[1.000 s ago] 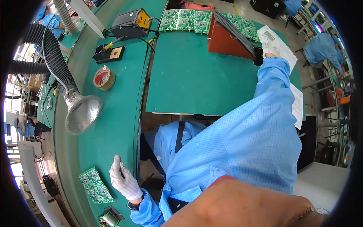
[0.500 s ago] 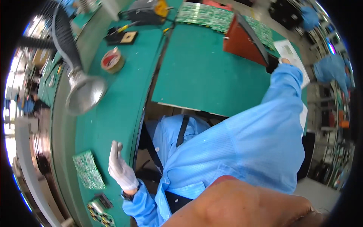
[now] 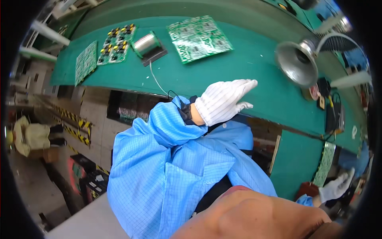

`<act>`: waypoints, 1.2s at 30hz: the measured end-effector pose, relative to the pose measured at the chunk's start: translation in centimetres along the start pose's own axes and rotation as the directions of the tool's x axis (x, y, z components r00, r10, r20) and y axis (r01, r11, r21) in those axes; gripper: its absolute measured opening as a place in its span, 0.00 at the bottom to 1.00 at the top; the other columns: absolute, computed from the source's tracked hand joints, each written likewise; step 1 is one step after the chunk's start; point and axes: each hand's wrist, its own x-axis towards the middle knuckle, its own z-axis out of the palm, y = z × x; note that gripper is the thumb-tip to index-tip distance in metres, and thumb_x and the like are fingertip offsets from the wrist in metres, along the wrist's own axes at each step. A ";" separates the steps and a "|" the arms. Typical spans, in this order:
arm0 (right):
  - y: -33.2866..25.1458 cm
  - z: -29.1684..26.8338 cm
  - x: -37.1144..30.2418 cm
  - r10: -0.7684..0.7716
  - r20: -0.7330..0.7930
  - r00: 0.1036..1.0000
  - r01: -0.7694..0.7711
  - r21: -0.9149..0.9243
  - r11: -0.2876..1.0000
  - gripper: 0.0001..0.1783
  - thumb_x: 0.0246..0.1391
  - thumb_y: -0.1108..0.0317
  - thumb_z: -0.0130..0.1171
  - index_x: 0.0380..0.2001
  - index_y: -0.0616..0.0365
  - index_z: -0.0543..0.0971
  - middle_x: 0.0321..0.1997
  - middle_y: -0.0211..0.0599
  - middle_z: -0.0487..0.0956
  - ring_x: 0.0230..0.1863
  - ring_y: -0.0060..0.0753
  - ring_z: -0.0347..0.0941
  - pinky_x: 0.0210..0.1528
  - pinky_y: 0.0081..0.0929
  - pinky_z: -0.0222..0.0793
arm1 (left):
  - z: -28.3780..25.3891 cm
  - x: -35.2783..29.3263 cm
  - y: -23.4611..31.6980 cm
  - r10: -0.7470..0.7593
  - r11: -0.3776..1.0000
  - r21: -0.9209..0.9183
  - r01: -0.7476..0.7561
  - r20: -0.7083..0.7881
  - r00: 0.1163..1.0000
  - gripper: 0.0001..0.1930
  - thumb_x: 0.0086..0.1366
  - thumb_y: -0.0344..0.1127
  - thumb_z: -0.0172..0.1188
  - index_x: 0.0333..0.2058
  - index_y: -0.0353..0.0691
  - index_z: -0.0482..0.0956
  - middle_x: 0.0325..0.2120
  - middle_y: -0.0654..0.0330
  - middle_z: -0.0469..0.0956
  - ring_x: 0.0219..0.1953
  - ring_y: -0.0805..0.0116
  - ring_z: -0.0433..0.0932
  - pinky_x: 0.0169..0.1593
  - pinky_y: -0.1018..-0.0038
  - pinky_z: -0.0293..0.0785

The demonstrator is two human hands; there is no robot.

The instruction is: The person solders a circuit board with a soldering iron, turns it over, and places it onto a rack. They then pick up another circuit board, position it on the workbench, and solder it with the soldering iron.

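Note:
My left hand [image 3: 225, 101], in a white striped glove, hovers at the near edge of the green bench [image 3: 254, 71], fingers stretched out and holding nothing. Beyond it lies a green circuit board panel [image 3: 199, 39]. To the left of that panel a solder wire spool [image 3: 146, 44] sits on a dark stand. At the lower right, my gloved right hand [image 3: 337, 187] has its fingers extended and nothing visible in it. Closest to that hand are a reddish-brown box [image 3: 305, 190], partly hidden, and a strip of green circuit boards [image 3: 324, 163].
A board with yellow and black components [image 3: 117, 44] and another green board [image 3: 86, 63] lie at the far left. A metal fume hood [image 3: 296, 64] overhangs the right side, near a tape roll [image 3: 311, 93] and a soldering station [image 3: 335, 117]. A person [image 3: 32, 137] is at far left.
The view has swung left, bringing more of the boards into sight. My right hand, earlier at the reddish-brown box, now shows with fingers stretched out. My left hand stays open.

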 end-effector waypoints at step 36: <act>-23.0 29.5 2.4 -0.249 0.844 0.475 -0.840 0.519 0.158 0.39 0.71 0.46 0.44 0.71 0.65 0.55 0.68 0.54 0.67 0.71 0.44 0.61 0.70 0.39 0.57 | -7.4 -1.0 -4.4 -0.538 0.492 -0.779 0.388 0.078 0.839 0.27 0.67 0.42 0.63 0.60 0.36 0.68 0.30 0.72 0.73 0.18 0.87 0.53 0.21 0.84 0.47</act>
